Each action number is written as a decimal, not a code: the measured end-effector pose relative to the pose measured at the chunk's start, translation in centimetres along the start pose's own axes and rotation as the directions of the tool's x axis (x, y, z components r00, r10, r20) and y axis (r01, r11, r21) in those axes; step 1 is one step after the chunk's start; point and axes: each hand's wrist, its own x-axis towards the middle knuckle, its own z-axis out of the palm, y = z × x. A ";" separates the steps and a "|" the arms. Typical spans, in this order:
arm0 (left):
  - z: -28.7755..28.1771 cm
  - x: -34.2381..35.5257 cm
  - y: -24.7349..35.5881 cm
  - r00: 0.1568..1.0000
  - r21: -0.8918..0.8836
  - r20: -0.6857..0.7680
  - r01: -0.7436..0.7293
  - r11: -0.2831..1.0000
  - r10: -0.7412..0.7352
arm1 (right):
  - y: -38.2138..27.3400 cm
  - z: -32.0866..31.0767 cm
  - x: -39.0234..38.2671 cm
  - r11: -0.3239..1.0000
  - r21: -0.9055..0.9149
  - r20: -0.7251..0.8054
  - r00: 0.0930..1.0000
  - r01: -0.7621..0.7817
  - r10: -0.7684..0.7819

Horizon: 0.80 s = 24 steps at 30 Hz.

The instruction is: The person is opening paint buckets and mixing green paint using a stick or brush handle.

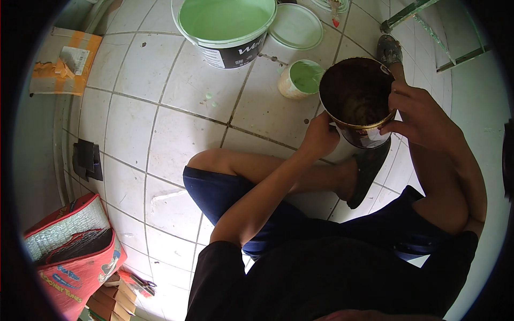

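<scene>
Between my two hands is a round metal can [357, 91], tilted so that its dark brown, stained inside faces me. My left hand [321, 136] is closed at the can's near left side, by the rim. On the right, my right hand [420, 115] grips the rim and wall, thumb outside. Just left of the can stands a small tub [292, 85] with light green paint in it. Beyond it is a large black and white bucket [227, 51] of the same green paint. A round lid [296, 27] lies against the bucket's right side.
A paintbrush [335, 13] with a red tip lies at the far edge. A green-stained metal frame [412, 16] stands far right. At left are a taped cardboard box [64, 61], dark sheets [87, 159] and a red bag [80, 262]. Green drips spot the tiled floor [182, 96].
</scene>
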 end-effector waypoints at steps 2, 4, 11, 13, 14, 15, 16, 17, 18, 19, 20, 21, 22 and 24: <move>0.0 0.0 -0.2 1.000 -0.015 0.006 -0.001 1.000 0.002 | 0.0 0.0 0.0 1.000 0.009 0.001 1.000 0.001 -0.001; 0.0 0.1 -0.3 1.000 -0.029 0.012 -0.003 1.000 0.003 | 0.1 0.0 0.0 1.000 0.006 0.008 1.000 -0.002 0.002; 0.0 0.1 0.2 0.999 0.005 0.024 0.041 0.999 -0.041 | 0.3 0.0 -0.3 1.000 0.018 0.002 1.000 -0.005 0.005; -0.1 0.1 0.4 0.998 0.019 0.020 0.053 0.998 -0.053 | 0.2 0.0 -0.3 1.000 0.015 0.006 1.000 -0.014 0.014; -0.1 0.1 0.4 0.999 0.028 0.019 0.044 0.999 -0.044 | 0.2 0.1 -0.2 1.000 0.013 0.010 1.000 -0.024 0.023; -0.2 0.1 0.4 0.999 0.038 0.020 0.035 0.999 -0.036 | 0.3 0.1 -0.2 1.000 0.014 0.009 1.000 -0.022 0.022; -0.1 0.1 0.4 0.999 0.038 0.020 0.035 0.999 -0.035 | 0.4 0.1 -0.2 1.000 0.016 0.016 1.000 -0.025 0.024; -0.1 0.0 0.4 0.999 0.028 0.015 0.043 0.999 -0.044 | 0.4 0.1 -0.3 0.999 0.019 0.023 0.999 -0.028 0.027; 0.0 0.0 0.4 0.999 0.018 0.010 0.052 0.998 -0.053 | 0.4 0.1 -0.3 0.999 0.019 0.023 0.999 -0.028 0.028; 0.0 0.0 0.3 0.999 0.018 0.009 0.053 0.998 -0.053 | 0.3 0.1 -0.3 1.000 0.014 0.019 1.000 -0.024 0.024; 0.0 0.0 0.3 0.999 0.010 0.011 0.038 0.999 -0.038 | 0.3 0.1 -0.3 1.000 0.009 0.016 1.000 -0.020 0.020; 0.0 0.0 0.2 1.000 0.002 0.012 0.024 1.000 -0.024 | 0.3 0.1 -0.3 1.000 0.010 0.016 1.000 -0.020 0.019; 0.0 0.0 0.3 1.000 0.002 0.013 0.024 1.000 -0.024 | 0.3 0.1 -0.2 1.000 0.011 0.015 1.000 -0.024 0.024; 0.0 0.1 0.3 0.998 0.041 0.025 0.052 0.998 -0.053 | 0.4 0.1 -0.2 0.999 0.013 0.016 0.999 -0.030 0.030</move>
